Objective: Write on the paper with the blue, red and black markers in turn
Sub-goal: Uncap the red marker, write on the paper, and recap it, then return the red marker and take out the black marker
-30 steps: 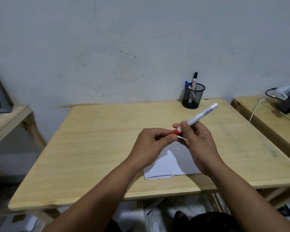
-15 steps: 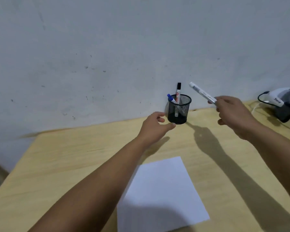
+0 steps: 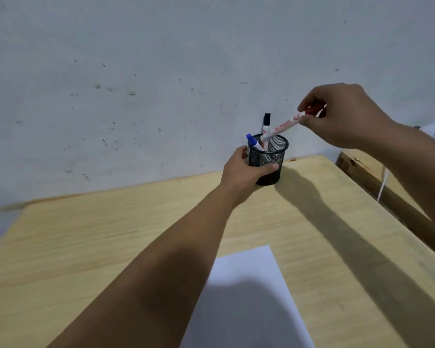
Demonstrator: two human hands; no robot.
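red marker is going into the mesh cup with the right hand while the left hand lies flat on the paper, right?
Not quite. The head view shows the left hand gripping the mesh cup, not lying on the paper. The right hand is lowering the red marker into it.

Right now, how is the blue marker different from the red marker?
The blue marker stands free in the black mesh cup; the red marker is pinched in the right hand, only its lower end at the rim. Blue cap shows fully; red cap is mostly hidden by fingers. Both have white barrels and lean.
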